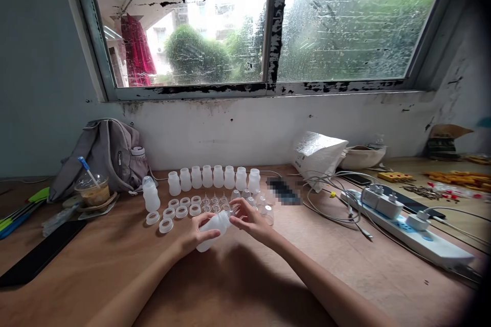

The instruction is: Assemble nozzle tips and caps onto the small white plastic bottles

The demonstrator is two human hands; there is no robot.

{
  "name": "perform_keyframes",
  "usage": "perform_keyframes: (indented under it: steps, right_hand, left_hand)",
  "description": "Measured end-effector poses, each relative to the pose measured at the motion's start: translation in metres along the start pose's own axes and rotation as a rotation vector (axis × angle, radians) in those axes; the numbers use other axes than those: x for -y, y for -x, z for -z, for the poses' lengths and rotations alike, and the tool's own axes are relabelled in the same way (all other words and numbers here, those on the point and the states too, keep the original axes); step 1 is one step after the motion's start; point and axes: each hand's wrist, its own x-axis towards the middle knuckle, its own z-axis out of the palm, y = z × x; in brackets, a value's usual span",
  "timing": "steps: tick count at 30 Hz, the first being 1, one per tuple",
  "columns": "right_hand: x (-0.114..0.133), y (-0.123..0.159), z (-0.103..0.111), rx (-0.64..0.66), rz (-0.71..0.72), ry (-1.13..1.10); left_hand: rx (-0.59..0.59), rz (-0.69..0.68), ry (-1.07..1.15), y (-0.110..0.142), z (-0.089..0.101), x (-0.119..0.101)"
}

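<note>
A frosted white baby bottle (211, 232) lies tilted in my left hand (197, 230), its fingers and thumb wrapped round the body. My right hand (247, 218) closes its fingertips on the bottle's top end; they partly hide what sits there. Just behind my hands are white collar rings (166, 225), clear teats (215, 200) and clear domed caps (267, 214), some covered by my fingers. Several open bottle bodies (207, 176) stand upright in a row farther back. To the left, another bottle (151, 194) stands with its top fitted.
A grey backpack (103, 158), an iced drink cup (92, 189) and a black flat object (42, 253) are at left. At right lie a white bag (318, 156), tangled cables (326, 209) and a power strip (433, 245) with plugged-in chargers. A window wall bounds the table's back.
</note>
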Motion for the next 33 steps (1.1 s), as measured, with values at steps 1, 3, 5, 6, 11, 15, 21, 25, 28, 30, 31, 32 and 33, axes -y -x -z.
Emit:
perform_keyframes:
  steps: [1, 3, 5, 6, 11, 15, 21, 25, 28, 30, 31, 32, 33]
  right_hand:
    - [0.002, 0.0, 0.0, 0.057, -0.021, -0.077]
    - [0.004, 0.001, -0.001, 0.142, -0.063, -0.171]
    - [0.005, 0.003, -0.006, 0.117, -0.09, -0.179]
    - [0.005, 0.004, -0.008, 0.067, -0.091, -0.155]
    - [0.012, 0.009, -0.021, -0.133, -0.011, 0.05]
    - [0.013, 0.005, -0.008, -0.035, 0.065, 0.257]
    - [-0.012, -0.006, 0.036, -0.074, 0.028, 0.687]
    - [-0.034, -0.007, 0.049, -0.132, -0.159, 0.934]
    - [-0.036, -0.008, 0.049, -0.119, -0.203, 0.887]
    - [-0.029, -0.01, 0.047, -0.152, -0.187, 0.719]
    - [-0.024, -0.01, 0.046, -0.176, -0.174, 0.599]
    - [-0.02, -0.011, 0.045, -0.198, -0.163, 0.463]
    - [-0.015, -0.011, 0.044, -0.21, -0.156, 0.321]
  left_hand:
    - [0.048, 0.043, 0.089, 0.0, 0.0, -0.001]
    - [0.129, 0.111, 0.219, 0.0, 0.0, -0.001]
    - [0.148, 0.129, 0.251, 0.0, -0.001, 0.0]
    - [0.132, 0.111, 0.227, 0.0, -0.001, 0.0]
    - [0.022, -0.069, -0.049, 0.0, 0.002, -0.001]
    - [-0.067, -0.134, -0.207, 0.003, 0.0, -0.004]
    - [-0.146, -0.185, -0.38, 0.001, -0.004, 0.002]
    - [-0.176, -0.233, -0.49, 0.0, -0.001, 0.01]
    - [-0.174, -0.271, -0.544, 0.001, 0.001, 0.012]
    - [-0.178, -0.274, -0.544, 0.001, 0.002, 0.01]
    - [-0.188, -0.268, -0.538, 0.001, 0.002, 0.009]
    - [-0.199, -0.259, -0.534, 0.001, 0.003, 0.007]
    - [-0.209, -0.249, -0.533, 0.002, 0.003, 0.006]
